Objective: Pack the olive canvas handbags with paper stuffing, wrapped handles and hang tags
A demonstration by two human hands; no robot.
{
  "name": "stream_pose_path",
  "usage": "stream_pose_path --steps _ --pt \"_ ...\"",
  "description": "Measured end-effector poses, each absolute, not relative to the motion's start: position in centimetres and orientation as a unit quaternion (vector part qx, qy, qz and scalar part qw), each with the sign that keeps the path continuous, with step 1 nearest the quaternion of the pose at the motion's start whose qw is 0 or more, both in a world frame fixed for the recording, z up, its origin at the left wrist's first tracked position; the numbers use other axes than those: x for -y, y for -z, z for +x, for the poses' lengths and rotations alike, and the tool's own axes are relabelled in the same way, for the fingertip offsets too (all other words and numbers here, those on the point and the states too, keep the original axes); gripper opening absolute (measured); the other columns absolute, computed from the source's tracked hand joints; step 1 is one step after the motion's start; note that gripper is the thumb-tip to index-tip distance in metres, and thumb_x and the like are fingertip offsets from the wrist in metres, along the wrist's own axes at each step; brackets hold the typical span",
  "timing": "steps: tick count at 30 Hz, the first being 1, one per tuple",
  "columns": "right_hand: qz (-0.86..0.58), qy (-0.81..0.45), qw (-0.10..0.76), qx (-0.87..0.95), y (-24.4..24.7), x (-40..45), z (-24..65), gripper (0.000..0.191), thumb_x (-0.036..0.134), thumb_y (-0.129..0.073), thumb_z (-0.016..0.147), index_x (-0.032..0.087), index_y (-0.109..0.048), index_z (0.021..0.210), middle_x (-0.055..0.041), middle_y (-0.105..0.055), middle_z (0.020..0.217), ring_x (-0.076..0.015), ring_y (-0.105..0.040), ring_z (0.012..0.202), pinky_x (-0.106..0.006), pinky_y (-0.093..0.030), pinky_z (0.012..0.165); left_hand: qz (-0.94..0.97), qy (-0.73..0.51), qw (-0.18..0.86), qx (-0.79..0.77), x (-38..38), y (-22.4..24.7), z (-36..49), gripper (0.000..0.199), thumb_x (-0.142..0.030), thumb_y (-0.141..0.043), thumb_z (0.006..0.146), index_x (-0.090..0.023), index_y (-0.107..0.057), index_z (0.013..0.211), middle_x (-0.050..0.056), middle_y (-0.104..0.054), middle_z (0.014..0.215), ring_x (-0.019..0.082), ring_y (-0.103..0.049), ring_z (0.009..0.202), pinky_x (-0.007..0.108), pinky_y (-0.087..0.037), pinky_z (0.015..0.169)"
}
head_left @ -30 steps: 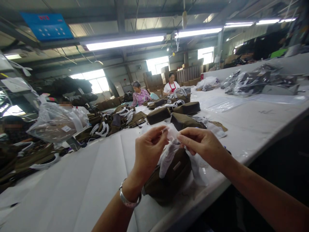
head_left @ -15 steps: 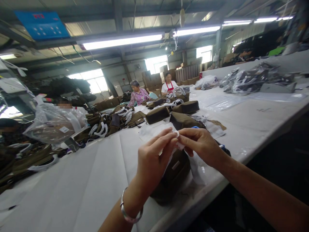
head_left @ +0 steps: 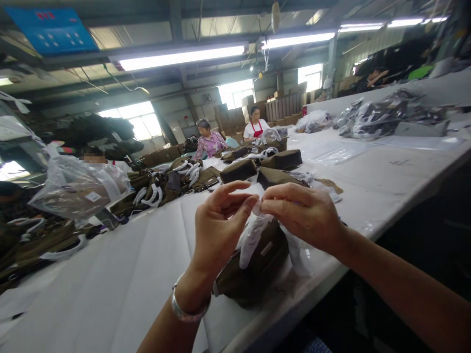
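Observation:
A dark olive handbag [head_left: 259, 272] with a small metal plate on its side sits on the table in front of me. Its handle [head_left: 252, 240] is wrapped in white, thin material. Thumb and fingers of my left hand [head_left: 221, 225] pinch the top of this white wrapping, the other fingers curved above. Opposite it, my right hand [head_left: 305, 215] has its fingertips closed on the same wrapping, almost touching the left thumb. What exactly lies between the fingertips is partly hidden. Clear plastic [head_left: 300, 252] lies behind the bag, below my right hand.
Several olive bags [head_left: 239, 170] with white-wrapped handles lie further back on the white table [head_left: 147, 274]. Plastic-wrapped items [head_left: 386, 115] are piled at the far right. A clear plastic bag [head_left: 79, 189] stands at left. Co-workers [head_left: 255, 128] are across the table.
Both hands have shifted slightly; the left moved left and its fingers lifted and curved. More of the white-wrapped handle and the bag now shows beneath. The head view turned slightly.

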State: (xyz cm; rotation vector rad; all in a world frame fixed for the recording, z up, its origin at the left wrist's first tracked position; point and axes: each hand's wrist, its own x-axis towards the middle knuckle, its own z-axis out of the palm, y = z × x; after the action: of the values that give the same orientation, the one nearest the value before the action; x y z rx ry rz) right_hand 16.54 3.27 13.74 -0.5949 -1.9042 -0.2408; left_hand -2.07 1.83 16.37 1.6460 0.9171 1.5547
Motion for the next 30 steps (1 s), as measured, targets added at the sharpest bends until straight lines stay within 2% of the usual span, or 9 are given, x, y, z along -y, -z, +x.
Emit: stream_pose_path --steps 4,6,9,12,15,18,21,25,30 --pt "-0.217 0.146 0.499 0.826 -11.7 -4.2 17.2 0.022 0.016 -0.058 0.098 0.024 -0.078 0.102 -0.0052 -0.078 0.1 -0.0166 -0.072 0.084 -0.027 -0.056 0.077 0.594 -0.681 0.285 -0.319 -2.8 -17.2 -2.9 0.023 -0.024 -0.085 0.078 -0.02 -0.071 0.097 0.001 -0.08 0.087 0.016 -0.076 0.081 0.023 -0.061 0.073" --pt "-0.215 0.125 0.508 0.825 -10.5 -4.6 17.7 0.025 0.014 -0.057 0.098 0.024 -0.077 0.108 -0.006 -0.078 0.106 -0.0175 -0.074 0.092 -0.028 -0.058 0.082 0.604 -0.664 0.299 -0.324 -3.3 -16.9 -3.3 0.022 -0.031 -0.079 0.085 -0.021 -0.071 0.103 0.002 -0.079 0.094 0.017 -0.076 0.086 0.023 -0.06 0.074" --pt "-0.217 0.043 0.523 0.823 -9.1 -4.9 18.5 0.031 0.012 -0.056 0.099 0.025 -0.074 0.12 -0.0066 -0.074 0.123 -0.0181 -0.071 0.112 -0.03 -0.057 0.096 0.669 -0.564 0.296 -0.383 -3.3 -15.6 -3.1 0.037 -0.048 -0.056 0.099 -0.023 -0.067 0.125 0.007 -0.075 0.119 0.021 -0.072 0.106 0.03 -0.058 0.085" --pt "-0.234 -0.035 0.533 0.813 -8.1 -4.9 19.4 0.033 0.014 -0.057 0.099 0.026 -0.072 0.125 -0.0065 -0.07 0.132 -0.0194 -0.068 0.119 -0.033 -0.055 0.104 0.751 -0.41 0.237 -0.46 -2.8 -14.1 -2.2 0.042 -0.051 -0.056 0.097 -0.024 -0.068 0.127 0.008 -0.076 0.118 0.027 -0.07 0.111 0.033 -0.055 0.087" --pt "-0.267 -0.07 0.554 0.785 -7.2 -4.8 20.8 0.029 0.016 -0.06 0.097 0.025 -0.074 0.121 -0.006 -0.073 0.127 -0.0206 -0.07 0.116 -0.035 -0.056 0.102 0.781 -0.352 0.184 -0.483 -2.9 -13.3 -1.4 0.033 -0.047 -0.06 0.095 -0.023 -0.072 0.117 0.006 -0.079 0.1 0.026 -0.072 0.097 0.03 -0.052 0.078" --pt "-0.386 -0.086 0.564 0.725 -5.6 -4.6 23.1 0.021 0.025 -0.062 0.097 0.024 -0.076 0.113 -0.005 -0.078 0.109 -0.0196 -0.075 0.095 -0.034 -0.059 0.092 0.771 -0.394 0.098 -0.49 -4.0 -13.2 -1.2 0.031 -0.043 -0.056 0.098 -0.021 -0.071 0.115 0.006 -0.078 0.098 0.023 -0.072 0.09 0.028 -0.049 0.075" --pt "-0.522 -0.118 0.525 0.662 -2.6 -4.3 26.5 0.025 0.038 -0.064 0.095 0.023 -0.078 0.109 -0.0049 -0.079 0.098 -0.0208 -0.075 0.082 -0.034 -0.06 0.082 0.745 -0.446 -0.004 -0.496 -5.4 -13.0 -1.6 0.033 -0.041 -0.056 0.099 -0.019 -0.068 0.121 0.007 -0.078 0.104 0.023 -0.072 0.092 0.028 -0.049 0.078" --pt "-0.651 -0.151 0.485 0.565 2.5 -3.9 32.2 0.04 0.052 -0.063 0.089 0.02 -0.078 0.108 -0.0071 -0.08 0.093 -0.0251 -0.075 0.08 -0.036 -0.059 0.078 0.751 -0.44 -0.095 -0.483 -7.2 -11.6 -1.8 0.038 -0.04 -0.053 0.101 -0.018 -0.065 0.129 0.011 -0.074 0.119 0.027 -0.071 0.106 0.031 -0.051 0.086" --pt "-0.756 -0.129 0.438 0.47 7.2 -4.8 39.0 0.04 0.045 -0.059 0.084 0.016 -0.079 0.104 -0.0097 -0.08 0.086 -0.0273 -0.074 0.077 -0.037 -0.056 0.079 0.778 -0.392 -0.09 -0.483 -8.7 -9.2 -1.0 0.043 -0.037 -0.047 0.104 -0.021 -0.054 0.144 0.013 -0.068 0.133 0.03 -0.068 0.116 0.038 -0.053 0.094"
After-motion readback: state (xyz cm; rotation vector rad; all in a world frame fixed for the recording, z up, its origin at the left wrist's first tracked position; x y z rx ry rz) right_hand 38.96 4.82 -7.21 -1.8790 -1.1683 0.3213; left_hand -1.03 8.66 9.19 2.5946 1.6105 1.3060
